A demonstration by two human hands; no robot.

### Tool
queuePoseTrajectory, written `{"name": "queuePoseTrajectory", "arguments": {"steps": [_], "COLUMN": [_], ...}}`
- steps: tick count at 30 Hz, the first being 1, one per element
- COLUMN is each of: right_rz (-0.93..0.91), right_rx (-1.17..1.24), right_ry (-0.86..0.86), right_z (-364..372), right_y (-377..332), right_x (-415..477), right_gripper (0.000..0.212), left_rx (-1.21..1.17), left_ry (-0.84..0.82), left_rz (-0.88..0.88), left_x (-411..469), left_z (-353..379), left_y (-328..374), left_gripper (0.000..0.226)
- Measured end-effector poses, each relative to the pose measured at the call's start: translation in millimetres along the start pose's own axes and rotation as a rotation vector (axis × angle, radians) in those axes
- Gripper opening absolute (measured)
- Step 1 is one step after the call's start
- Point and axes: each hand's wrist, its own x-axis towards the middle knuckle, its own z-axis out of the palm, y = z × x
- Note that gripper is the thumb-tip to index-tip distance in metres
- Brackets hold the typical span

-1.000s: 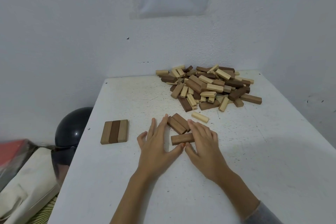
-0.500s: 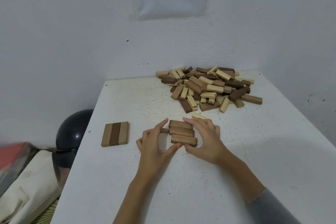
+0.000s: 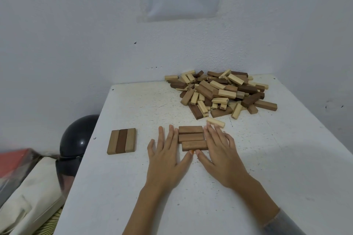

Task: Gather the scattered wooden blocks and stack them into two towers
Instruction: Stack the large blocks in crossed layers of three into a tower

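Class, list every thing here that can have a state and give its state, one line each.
Brown trio, lying side by side, nearest block offset right.
Left hand, open, flat, fingers against the brown trio's left end.
Right hand, open, flat, fingers against its right end.
Left trio, lying flush, untouched.
Pale block, loose, by the right hand.
Pile, jumbled, unstacked.

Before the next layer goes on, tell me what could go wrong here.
1. In the three-block row between the left hand and right hand, the nearest block sits shifted right; a layer on it may rest unevenly.
2. The pale block lies at the right hand's fingertips and may get knocked toward the pile.
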Motion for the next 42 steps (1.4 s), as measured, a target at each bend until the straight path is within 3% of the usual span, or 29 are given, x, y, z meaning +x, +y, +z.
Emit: {"name": "queuePoseTrajectory", "arguments": {"steps": [8, 11, 16, 27, 32, 38, 40, 42], "right_rz": [-0.027, -0.03, -0.014, 0.021, 0.029, 0.005, -0.009, 0.025], "right_rx": [-0.009, -0.04, -0.125, -0.157, -0.141, -0.072, 0.025, 0.196], "right_ry": [-0.024, -0.014, 0.054, 0.092, 0.073, 0.005, 0.009, -0.011], "right_z": [4, 4, 7, 11, 10, 6, 1, -4], "right_y": [8, 7, 4, -1, -3, 0, 3, 6], "right_x": [6, 7, 2, 0, -1, 0, 3, 5], "right_gripper": [0.105, 0.099, 0.064, 0.063, 0.063, 0.07, 0.078, 0.073], "left_rx": [0.041, 0.066, 0.075, 0.082, 0.065, 0.13, 0.08, -0.054], "left_ry": [-0.042, -0.059, -0.038, 0.075, 0.045, -0.005, -0.021, -0.028], "left_rz": [0.012, -0.014, 0.024, 0.064, 0.043, 0.03, -0.007, -0.019], "left_x": [-1, -2, 0, -2, -3, -2, -1, -1], "left_z": [1, 0, 3, 14, 10, 11, 7, 1], "left_y": [1, 3, 1, 4, 5, 1, 2, 4], "left_gripper": [0.083, 0.082, 0.081, 0.068, 0.071, 0.079, 0.077, 0.076]}}
